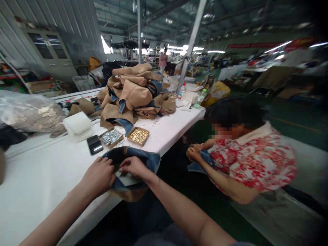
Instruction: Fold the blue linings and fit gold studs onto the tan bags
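Note:
An open bag (153,160) of blue and tan material rests at the table's front edge, its mouth facing up. My left hand (101,174) is closed on its left rim. Inside the opening, my right hand (134,167) has its fingers pinched together; whatever they hold is too small to make out. Below those fingers lies a pale flat sheet (128,179) in the bag. Just beyond stand a tray of silver metal bits (111,137) and a tray of gold metal bits (138,136), with a dark phone (94,145) to their left.
Tan and blue pieces (135,92) are heaped on the white table (33,184). White folded padding (78,124) and a clear plastic sack (33,112) lie left. A green-capped bottle (200,99) stands near the right edge. Close on my right, a co-worker (253,157) sits handling blue material.

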Available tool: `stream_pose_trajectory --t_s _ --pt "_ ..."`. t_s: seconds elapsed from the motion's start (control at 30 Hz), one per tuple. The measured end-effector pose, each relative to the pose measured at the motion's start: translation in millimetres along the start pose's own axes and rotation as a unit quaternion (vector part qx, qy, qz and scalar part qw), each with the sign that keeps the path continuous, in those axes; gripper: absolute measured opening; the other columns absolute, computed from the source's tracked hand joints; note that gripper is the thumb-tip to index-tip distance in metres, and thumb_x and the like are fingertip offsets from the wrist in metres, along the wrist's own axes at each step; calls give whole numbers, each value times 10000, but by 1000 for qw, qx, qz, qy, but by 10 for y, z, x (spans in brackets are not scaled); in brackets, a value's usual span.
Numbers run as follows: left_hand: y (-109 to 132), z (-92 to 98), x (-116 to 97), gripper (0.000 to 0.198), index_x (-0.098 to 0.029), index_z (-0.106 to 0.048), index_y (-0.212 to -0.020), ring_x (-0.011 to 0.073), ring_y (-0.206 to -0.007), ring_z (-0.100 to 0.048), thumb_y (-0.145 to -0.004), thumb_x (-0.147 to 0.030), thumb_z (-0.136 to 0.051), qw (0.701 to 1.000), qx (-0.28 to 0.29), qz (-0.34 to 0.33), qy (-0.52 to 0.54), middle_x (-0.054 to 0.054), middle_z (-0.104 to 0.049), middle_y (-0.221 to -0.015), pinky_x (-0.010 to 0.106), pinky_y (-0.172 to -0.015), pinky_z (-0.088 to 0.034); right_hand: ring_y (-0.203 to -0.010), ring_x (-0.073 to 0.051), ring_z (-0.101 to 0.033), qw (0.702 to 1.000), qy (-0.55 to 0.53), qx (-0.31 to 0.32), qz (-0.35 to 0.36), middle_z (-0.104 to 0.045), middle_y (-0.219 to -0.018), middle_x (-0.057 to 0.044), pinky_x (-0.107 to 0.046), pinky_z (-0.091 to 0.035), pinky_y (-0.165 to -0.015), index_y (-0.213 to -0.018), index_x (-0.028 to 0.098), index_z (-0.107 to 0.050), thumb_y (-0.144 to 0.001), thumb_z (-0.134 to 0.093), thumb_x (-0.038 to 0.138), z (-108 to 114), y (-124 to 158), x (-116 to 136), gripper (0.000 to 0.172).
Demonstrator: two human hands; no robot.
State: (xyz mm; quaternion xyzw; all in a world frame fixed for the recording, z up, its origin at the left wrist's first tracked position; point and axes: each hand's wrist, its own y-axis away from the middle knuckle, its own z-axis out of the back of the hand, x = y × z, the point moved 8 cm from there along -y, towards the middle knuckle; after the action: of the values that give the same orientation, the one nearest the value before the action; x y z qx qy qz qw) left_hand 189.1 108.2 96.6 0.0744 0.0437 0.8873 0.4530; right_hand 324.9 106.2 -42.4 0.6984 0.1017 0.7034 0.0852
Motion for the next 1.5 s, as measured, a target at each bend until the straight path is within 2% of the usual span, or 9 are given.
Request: stream_pose_trajectory --t_s 0.33,0.53,0.77,0.87,0.97,1.07,1.2,1.33,1.5 --pt "169 -190 120 288 -279 -848 -1153 316 -1104 -633 -991 -218 -618 994 -2 -104 32 91 -795 -1119 531 -1041 -384 -720 -184 -728 992 96 44 64 -814 -802 -47 -262 -518 -684 -981 156 -859 -950 -808 192 -74 -6 102 70" --pt "232 -413 8 558 -211 -698 -1501 321 -1233 -626 -958 -117 -611 988 -11 -150 35 90 -806 -1380 518 -1054 -369 -853 -209 -767 964 239 5 119 -856 -937 -41 -281 -506 -747 -989 195 -882 -961 -817 151 -106 59 258 83" --pt "172 -250 74 119 -211 -757 -990 318 -1101 -628 -939 -186 -653 989 -15 -140 47 108 -800 -1059 516 -1042 -373 -847 -196 -770 946 297 16 128 -859 -941 -42 -282 -487 -763 -1002 185 -881 -986 -795 106 -167 99 365 118" --pt "215 -52 178 185 -222 -717 -828 297 -1048 -628 -978 -212 -609 989 -18 -138 58 90 -791 -952 510 -1050 -378 -831 -195 -761 943 307 51 118 -860 -943 -36 -282 -477 -760 -996 186 -886 -968 -795 83 -179 69 372 140" --pt "201 57 310 388 -211 -727 -743 280 -989 -669 -1073 -294 -542 995 -28 -69 65 96 -795 -866 507 -1099 -387 -845 -209 -757 936 322 84 113 -851 -928 -32 -291 -469 -766 -973 188 -884 -958 -810 95 -177 29 368 119" --pt "127 -33 532 638 -189 -780 -714 275 -847 -717 -1158 -531 -475 990 -39 109 81 127 -781 -763 500 -1064 -437 -935 -234 -775 935 316 111 118 -861 -1018 -48 -299 -500 -842 -1016 193 -883 -978 -776 94 -186 17 361 151" --pt "74 -340 678 539 -166 -840 -848 358 -931 -798 -1083 -589 -603 957 13 276 90 184 -831 -887 471 -914 -498 -975 -242 -777 934 320 119 105 -867 -1094 -61 -308 -517 -893 -1068 198 -877 -1007 -732 91 -208 39 328 190" --pt "35 -405 543 377 -131 -802 -1079 427 -1029 -811 -1035 -489 -694 959 41 272 69 224 -846 -1051 531 -966 -502 -924 -224 -775 933 329 115 93 -864 -1029 -40 -299 -503 -835 -1032 203 -872 -1015 -755 107 -207 39 313 152" --pt "31 -288 276 362 -125 -651 -1307 423 -1101 -755 -989 -284 -722 968 -30 247 11 214 -797 -1163 553 -1001 -464 -881 -208 -783 936 312 104 123 -858 -950 -40 -289 -524 -832 -979 188 -876 -983 -738 40 -253 62 341 202"
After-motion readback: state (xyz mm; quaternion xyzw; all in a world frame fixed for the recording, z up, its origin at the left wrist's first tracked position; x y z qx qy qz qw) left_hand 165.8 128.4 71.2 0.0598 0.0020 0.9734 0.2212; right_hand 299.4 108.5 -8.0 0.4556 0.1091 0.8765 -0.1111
